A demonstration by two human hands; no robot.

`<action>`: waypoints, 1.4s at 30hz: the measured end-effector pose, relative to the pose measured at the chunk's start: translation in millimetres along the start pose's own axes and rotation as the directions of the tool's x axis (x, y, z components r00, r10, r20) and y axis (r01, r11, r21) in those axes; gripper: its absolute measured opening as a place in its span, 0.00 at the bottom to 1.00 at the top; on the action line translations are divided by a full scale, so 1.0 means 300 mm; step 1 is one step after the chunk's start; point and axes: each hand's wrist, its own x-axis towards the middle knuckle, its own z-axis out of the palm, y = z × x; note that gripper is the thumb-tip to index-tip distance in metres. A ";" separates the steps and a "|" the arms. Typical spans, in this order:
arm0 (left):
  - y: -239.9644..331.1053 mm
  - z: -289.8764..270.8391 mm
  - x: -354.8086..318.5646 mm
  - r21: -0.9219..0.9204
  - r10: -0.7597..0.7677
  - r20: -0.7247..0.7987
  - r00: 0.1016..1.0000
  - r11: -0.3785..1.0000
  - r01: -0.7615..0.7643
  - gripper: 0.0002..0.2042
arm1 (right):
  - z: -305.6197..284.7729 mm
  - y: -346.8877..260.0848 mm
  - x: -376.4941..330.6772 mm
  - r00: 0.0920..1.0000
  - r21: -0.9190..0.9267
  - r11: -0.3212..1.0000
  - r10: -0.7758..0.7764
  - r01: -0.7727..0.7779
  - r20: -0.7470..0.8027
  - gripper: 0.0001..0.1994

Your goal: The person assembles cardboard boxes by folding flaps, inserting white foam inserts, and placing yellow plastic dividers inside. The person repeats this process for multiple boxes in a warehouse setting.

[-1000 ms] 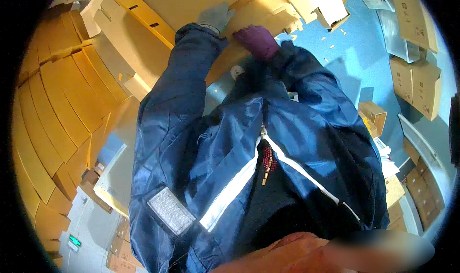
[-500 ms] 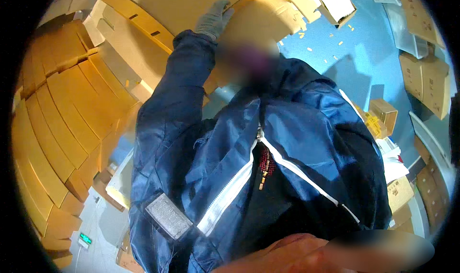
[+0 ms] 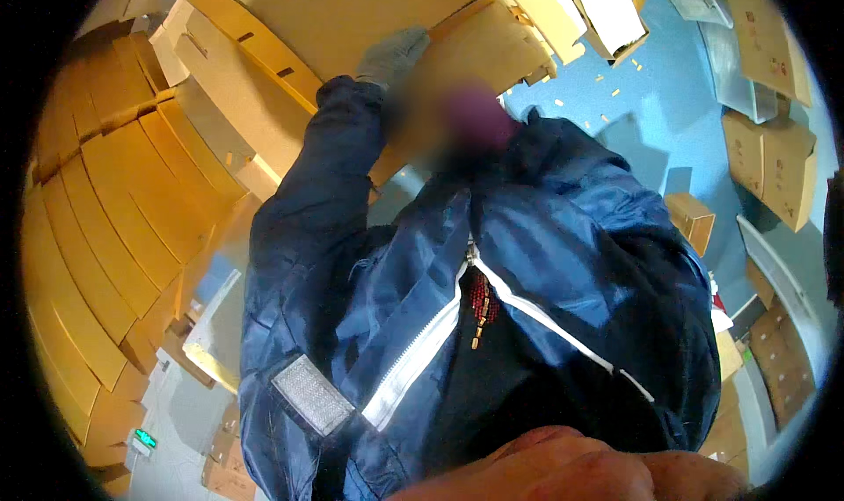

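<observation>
My left hand [image 3: 393, 59], in a grey glove, lies against a large brown cardboard box [image 3: 325, 18]. Its fingers look stretched out, their tips beside the edge of a cardboard flap [image 3: 488, 48]. A dark blue sleeve [image 3: 338, 141] covers that arm. My right sleeve [image 3: 571, 154] bends inward in front of my partly unzipped jacket [image 3: 396, 281]. At its end is a blurred purple shape [image 3: 482, 125]; whether this is my right hand or something else, I cannot tell. The area between the two arms is smeared and hides any grip.
Stacked flat cardboard [image 3: 132, 211] fills the left side. Small scraps lie on the blue floor [image 3: 571, 88] near an open box with a white sheet [image 3: 613, 13]. Cartons [image 3: 774, 167] and clear plastic bins [image 3: 738, 79] line the right. A small green-lit display [image 3: 145, 439] shows lower left.
My left hand has lowered slightly and its fingers have turned rightward along the cardboard. More of the purple shape shows. The boxes on the right have shifted a little in the view.
</observation>
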 end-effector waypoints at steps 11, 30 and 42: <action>0.099 -0.042 0.037 -0.246 0.054 0.423 0.904 0.968 0.058 0.21 | -0.459 0.211 0.114 0.903 -0.399 0.811 -0.357 0.427 0.240 0.05; 0.379 -0.198 -0.319 0.351 0.145 0.089 0.985 0.921 -0.168 0.18 | -0.560 0.241 0.458 0.433 -0.126 0.992 0.115 -0.003 0.894 0.30; 0.286 -0.235 -0.389 -0.060 -0.239 0.316 0.918 0.961 0.271 0.15 | -0.387 0.248 0.055 0.943 -0.482 0.854 -0.025 0.193 0.332 0.16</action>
